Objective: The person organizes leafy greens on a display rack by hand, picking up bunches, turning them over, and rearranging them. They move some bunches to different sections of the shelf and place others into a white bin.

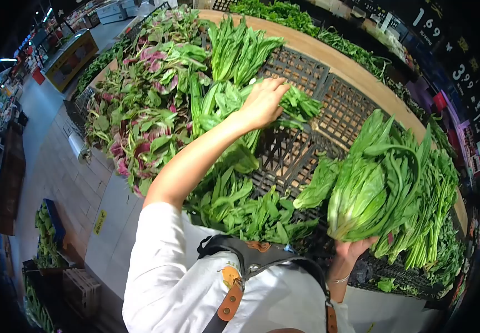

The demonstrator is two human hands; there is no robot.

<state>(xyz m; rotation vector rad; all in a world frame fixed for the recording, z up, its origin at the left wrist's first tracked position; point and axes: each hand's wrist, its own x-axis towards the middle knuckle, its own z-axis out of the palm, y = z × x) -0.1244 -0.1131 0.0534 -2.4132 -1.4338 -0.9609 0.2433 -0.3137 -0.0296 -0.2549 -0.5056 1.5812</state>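
My left hand [263,103] reaches across the display, its fingers curled over a bunch of leafy greens [302,104] that shows on both sides of it. At the right, my right hand [355,248], with a bracelet at the wrist, grips the pale base of a large leafy green bunch [365,191]; part of its fingers is hidden under the leaves. Upright long-leaf greens [239,51] stand just beyond my left hand. A smaller leafy bunch [319,182] lies left of the large one.
Black plastic crates [343,105] line the display, with a wooden rim [306,41] behind. Red-and-green amaranth [151,105] fills the left side. Loose greens [245,208] lie near my body, and stemmed greens [426,222] are at the far right. Price signs hang at upper right.
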